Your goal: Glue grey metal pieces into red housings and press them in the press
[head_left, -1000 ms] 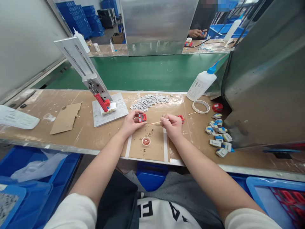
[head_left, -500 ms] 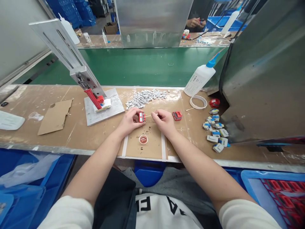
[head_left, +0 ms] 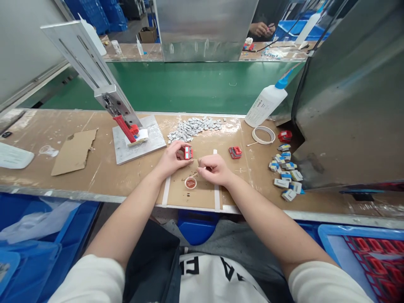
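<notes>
My left hand (head_left: 172,160) is closed on a small red toy vehicle body (head_left: 188,152) with pale window-like panels, held just above the bench. Between the pinched fingers of my right hand (head_left: 213,169) is a thin pale stick (head_left: 194,175); its tip points down-left, over or at the edge of a small round cup (head_left: 190,182) of reddish-brown liquid. To the right of that hand, a second red and grey toy vehicle body (head_left: 235,152) rests on the bench. Behind my left hand spreads a pile of small grey pieces (head_left: 195,127).
A lever press (head_left: 125,128) on a metal plate stands left. At right are a white bottle with blue nozzle (head_left: 267,103), a tape roll (head_left: 263,135) and several white, blue and yellow pieces (head_left: 286,172). A blue crate (head_left: 328,235) holds red parts. Across the green belt (head_left: 189,84), another person's hands show.
My right hand has drawn back toward me with the stick, from the red toy vehicle body to the cup. My left hand stays nearly in place.
</notes>
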The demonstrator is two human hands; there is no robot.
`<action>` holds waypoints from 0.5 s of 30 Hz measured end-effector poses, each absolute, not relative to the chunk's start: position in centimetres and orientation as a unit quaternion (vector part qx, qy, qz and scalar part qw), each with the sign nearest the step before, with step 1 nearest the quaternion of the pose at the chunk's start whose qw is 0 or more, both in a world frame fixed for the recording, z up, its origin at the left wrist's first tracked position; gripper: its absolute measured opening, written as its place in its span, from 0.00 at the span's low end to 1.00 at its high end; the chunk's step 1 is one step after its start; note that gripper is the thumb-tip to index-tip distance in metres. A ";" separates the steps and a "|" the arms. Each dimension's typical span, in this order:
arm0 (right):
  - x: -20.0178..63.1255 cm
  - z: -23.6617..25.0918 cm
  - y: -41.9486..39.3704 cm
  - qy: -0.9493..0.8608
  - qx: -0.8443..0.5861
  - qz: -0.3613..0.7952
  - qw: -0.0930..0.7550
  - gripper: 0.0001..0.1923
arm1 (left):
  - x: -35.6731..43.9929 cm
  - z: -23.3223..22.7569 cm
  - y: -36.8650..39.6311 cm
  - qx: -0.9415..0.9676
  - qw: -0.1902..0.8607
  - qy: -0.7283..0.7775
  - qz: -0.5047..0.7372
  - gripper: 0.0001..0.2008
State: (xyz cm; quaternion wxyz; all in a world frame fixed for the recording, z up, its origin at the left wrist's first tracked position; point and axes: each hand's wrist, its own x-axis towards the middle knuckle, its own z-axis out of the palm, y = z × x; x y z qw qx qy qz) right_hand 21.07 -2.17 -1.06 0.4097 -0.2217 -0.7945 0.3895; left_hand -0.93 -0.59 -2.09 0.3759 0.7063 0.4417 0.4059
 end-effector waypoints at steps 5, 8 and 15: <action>20.9 -1.6 -2.4 -0.857 -0.215 0.376 0.281 0.26 | -1.2 -2.3 0.0 0.637 0.404 0.482 0.445 0.27; 20.6 -1.6 -0.3 -0.811 -0.343 0.339 0.332 0.25 | -1.7 -2.2 0.5 0.586 0.383 0.506 0.504 0.28; 18.4 -1.1 6.6 -0.818 -0.480 0.192 0.255 0.07 | -2.5 -2.4 0.8 0.532 0.388 0.520 0.544 0.33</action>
